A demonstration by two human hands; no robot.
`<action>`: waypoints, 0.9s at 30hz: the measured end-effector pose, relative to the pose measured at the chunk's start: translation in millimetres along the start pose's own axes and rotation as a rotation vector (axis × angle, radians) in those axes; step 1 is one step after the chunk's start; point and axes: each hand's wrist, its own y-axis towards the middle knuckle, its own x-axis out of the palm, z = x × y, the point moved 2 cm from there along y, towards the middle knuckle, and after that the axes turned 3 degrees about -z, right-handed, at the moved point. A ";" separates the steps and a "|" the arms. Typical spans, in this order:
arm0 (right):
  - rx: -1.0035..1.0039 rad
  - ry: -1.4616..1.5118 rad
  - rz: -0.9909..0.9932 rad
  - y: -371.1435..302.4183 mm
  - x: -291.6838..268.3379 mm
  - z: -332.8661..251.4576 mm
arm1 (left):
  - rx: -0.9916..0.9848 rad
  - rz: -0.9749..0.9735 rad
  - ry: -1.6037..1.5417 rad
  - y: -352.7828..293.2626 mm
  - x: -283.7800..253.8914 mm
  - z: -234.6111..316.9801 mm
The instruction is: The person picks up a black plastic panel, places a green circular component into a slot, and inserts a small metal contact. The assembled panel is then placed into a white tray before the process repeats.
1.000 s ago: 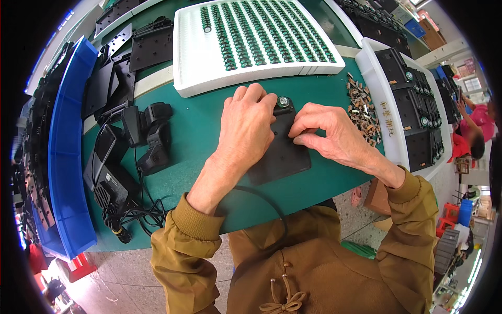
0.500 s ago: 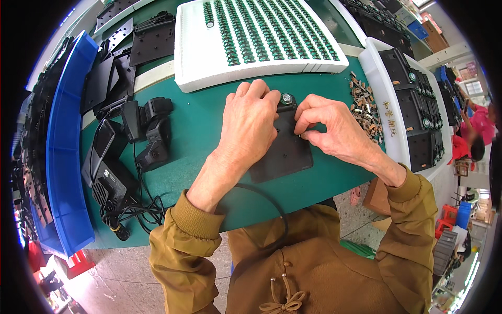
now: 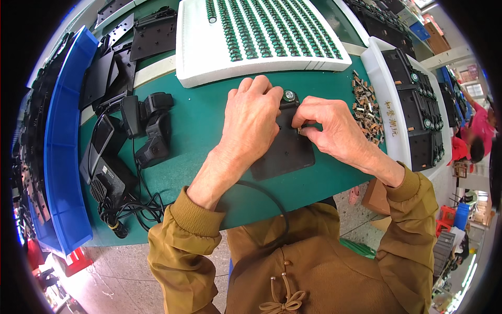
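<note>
A flat black plastic plate (image 3: 284,155) lies on the green tabletop in front of me. A round, green-rimmed glassy piece (image 3: 289,96) sits at its narrow top end. My left hand (image 3: 249,120) is closed over the plate's upper left side, its fingertips partly hidden behind the knuckles. At the plate's right edge my right hand (image 3: 334,128) pinches a tiny light-coloured part (image 3: 299,130) between thumb and forefinger. The fingers cover most of that part, so its exact kind cannot be made out.
Beyond my hands stands a white foam tray (image 3: 209,77) with rows of green-rimmed round pieces. Small metal-and-brown parts (image 3: 368,107) lie heaped right, beside a white bin (image 3: 393,123) of black plates. Left are cabled black devices (image 3: 151,131) and a blue bin (image 3: 65,152).
Both hands stay at the plate. My right thumb and forefinger have drawn closer together at its edge, and the small part now shows between them. The view has shifted slightly.
</note>
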 end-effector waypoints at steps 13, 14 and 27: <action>0.012 0.014 0.019 -8.2 -0.8 -1.6 | -0.013 -0.018 0.028 -2.9 0.0 1.6; 0.059 0.079 0.025 -8.0 -2.4 -1.5 | -0.013 -0.009 0.014 -3.2 -0.6 0.6; 0.298 0.150 0.359 -100.8 -71.8 4.2 | 0.012 0.008 -0.143 13.4 -25.5 29.4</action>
